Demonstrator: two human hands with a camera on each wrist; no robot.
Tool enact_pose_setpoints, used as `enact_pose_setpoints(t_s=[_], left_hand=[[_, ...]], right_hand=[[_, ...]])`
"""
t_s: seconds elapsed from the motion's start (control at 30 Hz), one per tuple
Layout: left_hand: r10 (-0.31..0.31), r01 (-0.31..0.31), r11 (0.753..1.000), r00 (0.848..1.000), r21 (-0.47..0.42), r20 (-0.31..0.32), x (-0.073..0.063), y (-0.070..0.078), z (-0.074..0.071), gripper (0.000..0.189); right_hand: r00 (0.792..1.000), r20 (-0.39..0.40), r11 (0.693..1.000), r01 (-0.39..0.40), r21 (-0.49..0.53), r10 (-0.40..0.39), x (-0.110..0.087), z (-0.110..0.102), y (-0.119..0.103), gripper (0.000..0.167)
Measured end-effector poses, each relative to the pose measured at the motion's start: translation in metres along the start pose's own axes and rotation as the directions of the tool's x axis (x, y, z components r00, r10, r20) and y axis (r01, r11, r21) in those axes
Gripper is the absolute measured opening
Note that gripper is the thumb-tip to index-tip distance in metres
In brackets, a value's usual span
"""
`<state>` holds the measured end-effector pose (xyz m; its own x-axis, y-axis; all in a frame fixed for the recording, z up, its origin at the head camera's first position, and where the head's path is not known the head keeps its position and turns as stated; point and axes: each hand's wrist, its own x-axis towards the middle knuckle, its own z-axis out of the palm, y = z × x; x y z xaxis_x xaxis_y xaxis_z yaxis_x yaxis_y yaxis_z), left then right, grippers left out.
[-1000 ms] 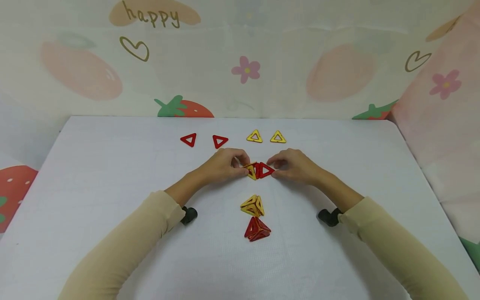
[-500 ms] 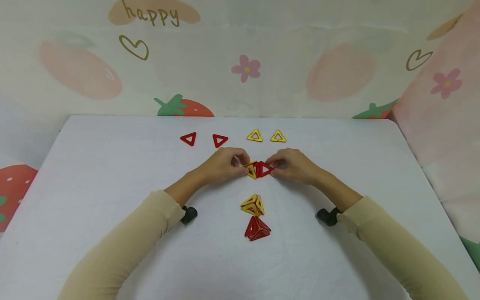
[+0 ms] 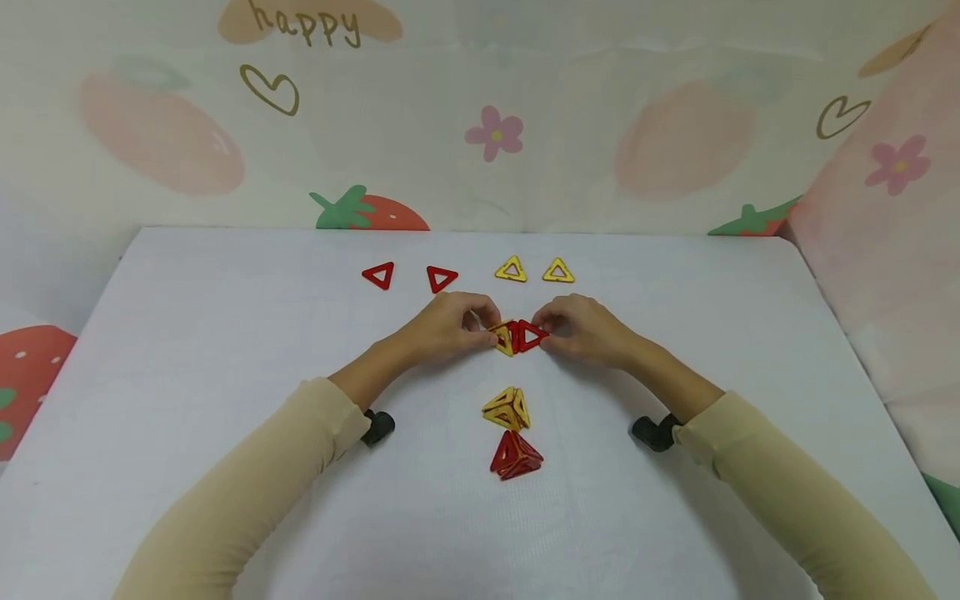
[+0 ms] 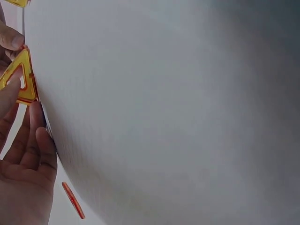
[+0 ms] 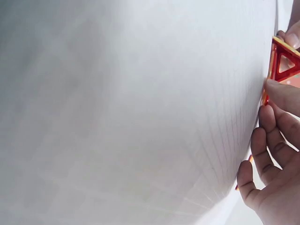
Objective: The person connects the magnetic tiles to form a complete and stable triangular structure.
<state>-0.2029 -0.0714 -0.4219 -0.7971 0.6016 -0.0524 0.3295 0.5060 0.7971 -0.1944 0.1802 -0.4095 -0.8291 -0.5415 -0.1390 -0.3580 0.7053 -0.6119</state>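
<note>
In the middle of the head view, my left hand (image 3: 456, 327) pinches a yellow triangular tile (image 3: 508, 348) between thumb and fingers. This tile leans against red ones as part of a small upright shape. Just right of it a red triangular tile (image 3: 523, 337) lies against the shape, its right tip between the thumb and fingers of my right hand (image 3: 588, 329). In the left wrist view, the yellow tile (image 4: 29, 86) stands tilted above the left fingers. The right wrist view shows a red tile (image 5: 275, 61) with a yellow edge, beyond the right thumb.
Nearer on the white table (image 3: 337, 517) stand a yellow pyramid (image 3: 507, 408) and a red pyramid (image 3: 516, 456), close together. Along the back lie two red triangles (image 3: 386, 273) (image 3: 451, 276) and two yellow triangles (image 3: 512, 277) (image 3: 558, 279). A patterned cloth (image 3: 562, 167) hangs behind.
The head view has tilted slightly, so everything sits a little higher in it. Both hands and the tiles keep almost the same places.
</note>
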Motion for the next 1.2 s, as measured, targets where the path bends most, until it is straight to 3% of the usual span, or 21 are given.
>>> enact_pose_setpoints(t_s=[0.37,0.6,1.07,1.2], left_hand=[[-0.021,0.021,0.999,1.000,0.025,0.020,-0.0006,0.0008,-0.0009,0.027],[0.019,-0.019,0.999,1.000,0.027,0.015,-0.0004,0.0013,-0.0021,0.026],[0.040,-0.040,0.999,0.999,0.013,0.010,-0.0002,-0.0016,-0.0017,0.022],[0.043,-0.043,0.999,0.999,0.009,0.012,-0.0004,-0.0018,-0.0016,0.021]], right_hand=[[1.000,0.006,1.000,0.021,0.001,-0.021,0.0020,0.0011,-0.0005,0.030],[1.000,0.005,1.000,0.018,-0.006,-0.018,0.0045,0.0029,-0.0013,0.027],[1.000,0.002,0.999,0.019,0.043,-0.019,0.0049,0.0041,-0.0032,0.019],[0.999,0.010,0.999,0.030,0.029,-0.030,0.0050,0.0033,-0.0041,0.024]])
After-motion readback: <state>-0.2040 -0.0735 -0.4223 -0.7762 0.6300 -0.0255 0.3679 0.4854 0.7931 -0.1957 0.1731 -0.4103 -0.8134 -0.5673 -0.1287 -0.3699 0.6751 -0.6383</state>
